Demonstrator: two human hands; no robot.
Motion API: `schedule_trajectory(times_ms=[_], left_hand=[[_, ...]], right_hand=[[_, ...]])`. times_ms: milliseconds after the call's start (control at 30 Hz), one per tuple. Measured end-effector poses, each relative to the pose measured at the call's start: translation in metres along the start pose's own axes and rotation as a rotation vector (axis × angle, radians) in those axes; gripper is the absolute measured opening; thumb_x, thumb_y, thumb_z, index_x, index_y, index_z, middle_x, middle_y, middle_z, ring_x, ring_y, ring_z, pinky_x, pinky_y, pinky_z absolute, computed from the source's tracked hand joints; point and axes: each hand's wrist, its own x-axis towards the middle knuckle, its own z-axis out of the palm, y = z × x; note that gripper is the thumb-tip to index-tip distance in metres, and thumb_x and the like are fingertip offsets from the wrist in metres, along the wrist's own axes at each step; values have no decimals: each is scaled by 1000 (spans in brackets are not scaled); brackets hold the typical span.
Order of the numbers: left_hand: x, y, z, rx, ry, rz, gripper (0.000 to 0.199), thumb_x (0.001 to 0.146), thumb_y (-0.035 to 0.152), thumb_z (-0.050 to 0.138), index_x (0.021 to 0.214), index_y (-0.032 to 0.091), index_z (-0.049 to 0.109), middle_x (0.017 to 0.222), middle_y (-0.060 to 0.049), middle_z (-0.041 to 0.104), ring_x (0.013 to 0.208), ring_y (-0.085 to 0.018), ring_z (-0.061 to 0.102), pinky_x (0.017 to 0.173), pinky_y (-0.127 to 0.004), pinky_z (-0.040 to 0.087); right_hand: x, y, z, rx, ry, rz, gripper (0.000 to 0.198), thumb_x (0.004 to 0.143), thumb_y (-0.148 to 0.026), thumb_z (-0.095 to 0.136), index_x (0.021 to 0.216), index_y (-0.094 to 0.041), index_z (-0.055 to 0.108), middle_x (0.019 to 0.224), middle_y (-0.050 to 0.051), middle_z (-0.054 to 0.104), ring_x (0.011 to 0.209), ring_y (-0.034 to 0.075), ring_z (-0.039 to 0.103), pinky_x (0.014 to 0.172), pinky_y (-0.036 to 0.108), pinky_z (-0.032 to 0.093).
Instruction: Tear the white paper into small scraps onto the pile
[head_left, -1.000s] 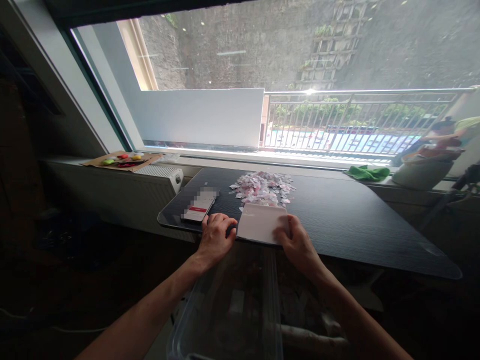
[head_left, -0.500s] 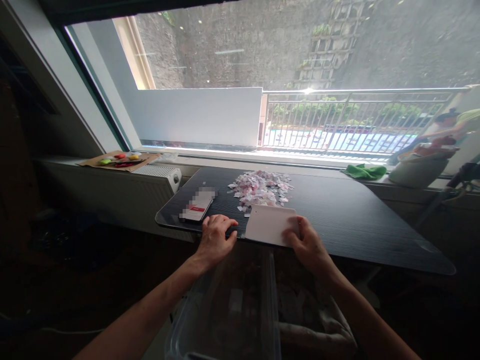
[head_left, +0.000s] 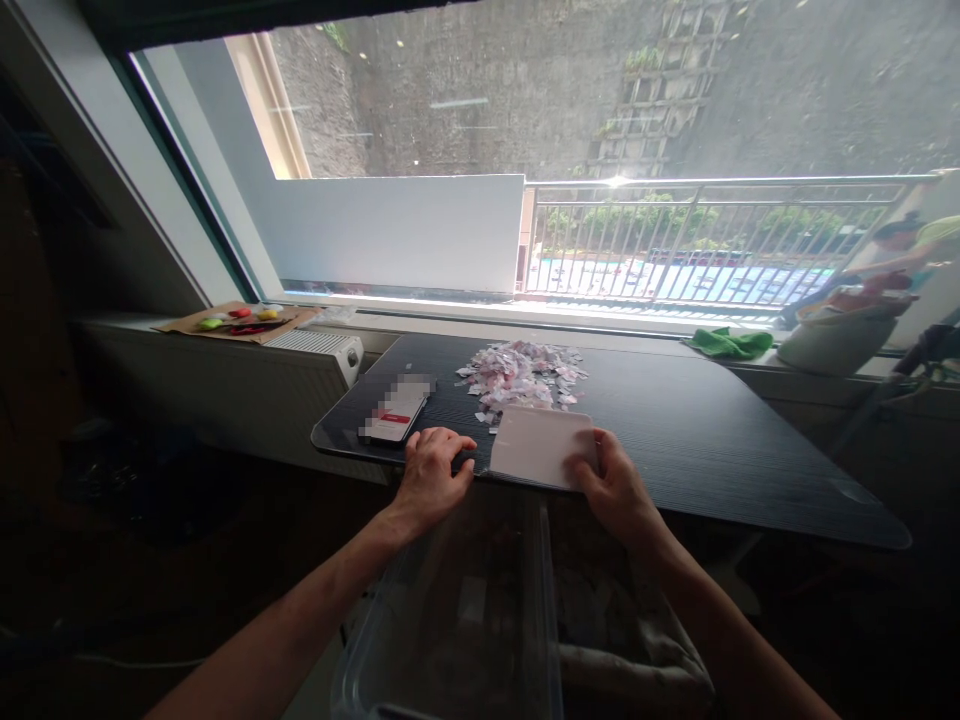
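A pale rectangular card or thin board [head_left: 541,447] lies at the front edge of the dark table [head_left: 697,430]. My right hand [head_left: 616,482] is closed on its right side, thumb on top. Just beyond the card sits a heap of small whitish-pink paper scraps [head_left: 517,375], partly hidden by the card's far edge. To the left, my left hand [head_left: 435,472] rests on the table edge with bent fingers, thumb apart, holding nothing. A phone [head_left: 397,412] with a partly blurred screen lies just past its knuckles.
Below the table edge stands a clear plastic bin [head_left: 450,620], with a dark opening beside it. A radiator [head_left: 307,360] and a cardboard piece [head_left: 187,322] with coloured items are at left. On the sill are a green cloth [head_left: 729,344] and a pale sack [head_left: 840,335].
The far edge of the card has shifted slightly, toward the heap. My right hand still grips it, and my left hand has barely moved.
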Motion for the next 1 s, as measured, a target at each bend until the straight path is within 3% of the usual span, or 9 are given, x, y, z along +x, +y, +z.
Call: schedule_trajectory(times_ms=[133,333,567,733,833,1000], left_hand=[[6,3,-3,-4,9,9,19,76,20,54,92,23,65,94,-3,64,101,-23,53,97,-44,34],[30,12,5,1,51,71,18,77,21,53,90,22,66,93,-4,65,100,-23,54,98,-44,33],[42,14,28,-7,41,132,14,77,21,53,83,21,66,88,-4,66,97,-22,55,99,-44,32],[39,10,32,-8,78,176,15,76,18,53,84,20,66,86,-4,65,95,-22,56,97,-43,34],[39,9,33,-5,89,191,16,75,18,53,84,20,66,86,-5,65,95,-23,56,96,-43,35],[39,9,33,-19,97,197,14,75,18,54,83,21,65,84,-4,65,93,-22,56,95,-42,36]], right_hand=[[5,1,-17,60,-42,5,33,71,-33,55,101,-19,51,84,3,63,72,18,59,64,31,49],[10,5,-51,-155,263,0,39,72,-38,55,106,-19,50,89,7,64,72,21,61,69,38,49],[4,8,-47,-344,298,-79,38,78,-37,48,111,-19,50,91,10,66,78,25,61,72,39,47],[-2,2,-61,-442,341,-57,38,78,-36,48,111,-19,52,86,9,66,74,25,62,68,37,47],[-1,1,-62,-393,362,-71,37,78,-36,49,111,-20,51,87,8,66,74,24,63,68,37,48],[3,7,-57,-304,248,-54,35,79,-34,49,112,-21,50,88,7,66,72,22,63,69,37,49]])
